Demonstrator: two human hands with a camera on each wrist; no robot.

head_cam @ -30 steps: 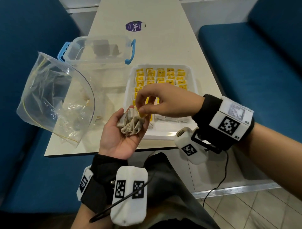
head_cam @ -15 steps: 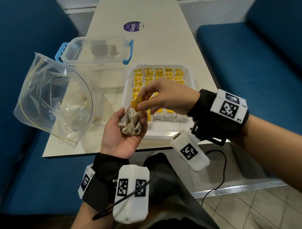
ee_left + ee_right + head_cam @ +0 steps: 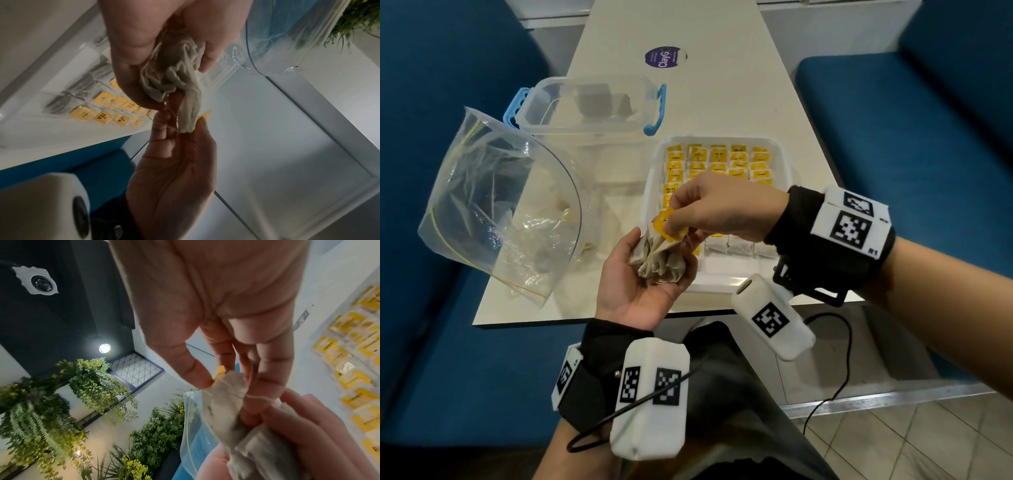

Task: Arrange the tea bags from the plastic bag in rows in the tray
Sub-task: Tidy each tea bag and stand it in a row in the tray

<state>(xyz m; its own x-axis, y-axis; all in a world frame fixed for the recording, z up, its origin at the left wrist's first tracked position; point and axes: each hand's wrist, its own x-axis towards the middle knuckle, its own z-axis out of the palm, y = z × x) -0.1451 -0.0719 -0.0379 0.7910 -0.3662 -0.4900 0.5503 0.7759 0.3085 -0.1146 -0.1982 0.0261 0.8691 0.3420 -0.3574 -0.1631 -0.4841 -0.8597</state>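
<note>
The left hand (image 3: 640, 284) lies palm up just in front of the tray's (image 3: 787, 164) near left corner, its fingers curled round a crumpled bunch of tea bags (image 3: 661, 262); in the left wrist view that bunch (image 3: 176, 76) sits wedged between thumb and fingers. The right hand (image 3: 719, 212) reaches in from the right, above the near part of the tray; thumb and forefinger pinch the yellow tag (image 3: 666, 226) of a single tea bag (image 3: 224, 402) that stands up out of the bunch, the remaining fingers loosely bent below — the string trails across them. The tray, white and shallow, rests on the table (image 3: 739, 85) and already carries rows of tea bags with yellow tags (image 3: 722, 161) facing up; the nearest row, in front of the right wrist, shows mostly the pale paper bags. To the left of the tray lies the clear plastic bag (image 3: 493, 205), its mouth open towards the tray; how many bags remain inside it cannot be told. Behind the tray's left corner stands a clear container with blue handles (image 3: 589, 106); farther back, a round purple sticker (image 3: 664, 58).
</note>
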